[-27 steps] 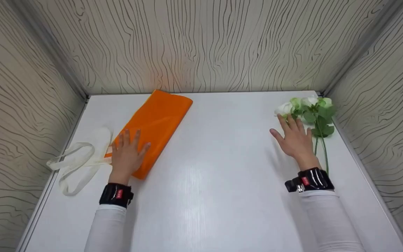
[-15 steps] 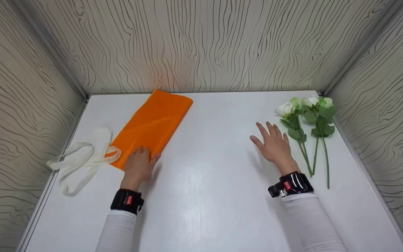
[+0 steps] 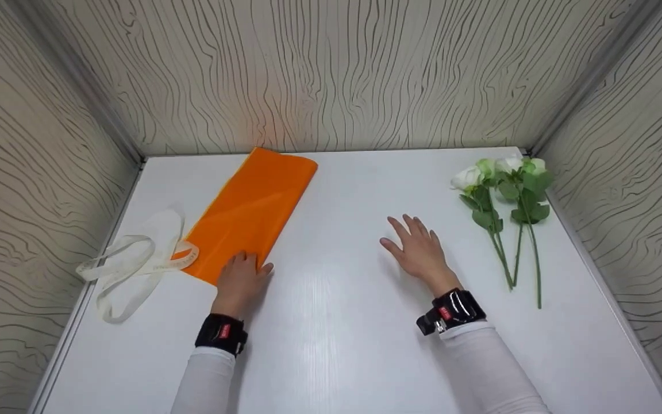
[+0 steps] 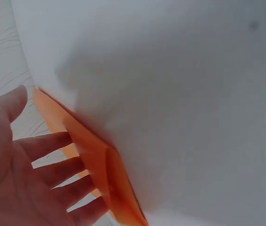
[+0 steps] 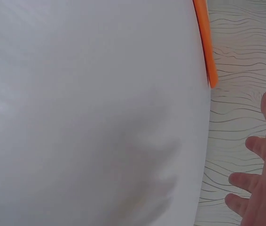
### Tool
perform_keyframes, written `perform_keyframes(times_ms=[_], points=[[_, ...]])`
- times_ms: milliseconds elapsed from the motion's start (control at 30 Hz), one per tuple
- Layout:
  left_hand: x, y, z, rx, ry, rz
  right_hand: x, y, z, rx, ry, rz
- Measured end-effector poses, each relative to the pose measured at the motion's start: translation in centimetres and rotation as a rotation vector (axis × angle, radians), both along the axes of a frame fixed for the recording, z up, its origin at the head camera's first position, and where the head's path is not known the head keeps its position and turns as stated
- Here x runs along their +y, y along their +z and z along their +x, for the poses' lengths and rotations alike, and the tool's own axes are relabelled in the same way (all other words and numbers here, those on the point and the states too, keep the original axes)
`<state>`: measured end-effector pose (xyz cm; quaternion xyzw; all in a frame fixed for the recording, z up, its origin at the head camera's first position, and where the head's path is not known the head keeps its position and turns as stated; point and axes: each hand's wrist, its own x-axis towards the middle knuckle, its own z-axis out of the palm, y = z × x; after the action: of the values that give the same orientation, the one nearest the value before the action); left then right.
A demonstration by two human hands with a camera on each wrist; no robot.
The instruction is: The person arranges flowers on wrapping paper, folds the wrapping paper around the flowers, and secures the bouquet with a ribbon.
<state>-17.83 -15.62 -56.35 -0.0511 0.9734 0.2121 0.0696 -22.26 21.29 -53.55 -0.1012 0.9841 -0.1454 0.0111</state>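
My left hand (image 3: 239, 284) is at the near right corner of a folded orange wrapping sheet (image 3: 250, 207). In the left wrist view its fingers are extended and spread, with the fingertips right at the sheet's folded edge (image 4: 90, 150) and the thumb apart. Out over the white table, my right hand (image 3: 420, 256) has its fingers spread and nothing in it. The right wrist view shows that hand (image 5: 264, 174) at the frame's side, its shadow falling on the tabletop. Beyond it lie white and pale green roses (image 3: 468, 178) on long green stems.
A white printed ribbon (image 3: 177, 264) lies in loose loops at the left, one loop overlapping the orange sheet. Wood-patterned panels (image 3: 331, 75) enclose the table (image 3: 331, 345) at the back and both sides.
The left hand has slid right and nearer along the orange sheet to its near corner. The right hand has moved left and nearer, away from the roses, uncovering their stems.
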Motion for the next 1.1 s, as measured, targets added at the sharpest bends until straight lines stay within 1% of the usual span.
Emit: perform_keyframes(times_ms=[167,267,500,567,667,767,867,933,1000,1100], points=[[1.1,-0.5,0.6,0.066,-0.054,-0.01,-0.8,-0.5,0.2,-0.014,0.018,0.009],[1.7,-0.6,0.9,0.082,-0.078,0.008,-1.0,-0.8,0.2,-0.018,0.027,0.013],[2.8,-0.8,1.4,0.069,-0.131,0.048,-0.9,-1.2,0.3,-0.033,0.039,0.023],[2.9,-0.9,1.5,0.059,-0.157,0.059,-0.9,-1.3,0.4,-0.034,0.045,0.024],[3.1,-0.9,1.6,0.047,-0.216,0.075,-0.8,-1.5,0.3,-0.02,0.057,0.033],[3.2,-0.8,1.6,0.037,-0.264,0.078,-0.6,-1.8,0.2,0.009,0.074,0.052],[3.2,-0.8,1.6,0.025,-0.275,0.081,-0.4,-2.0,0.1,0.037,0.09,0.075],[3.2,-0.8,1.6,0.025,-0.273,0.074,-0.2,-2.3,0.1,0.037,0.096,0.092],[3.1,-0.8,1.7,0.031,-0.274,0.058,0.0,-2.5,0.2,0.021,0.103,0.116],[3.0,-0.9,1.8,0.042,-0.28,0.006,0.2,-2.9,0.4,-0.018,0.113,0.145]])
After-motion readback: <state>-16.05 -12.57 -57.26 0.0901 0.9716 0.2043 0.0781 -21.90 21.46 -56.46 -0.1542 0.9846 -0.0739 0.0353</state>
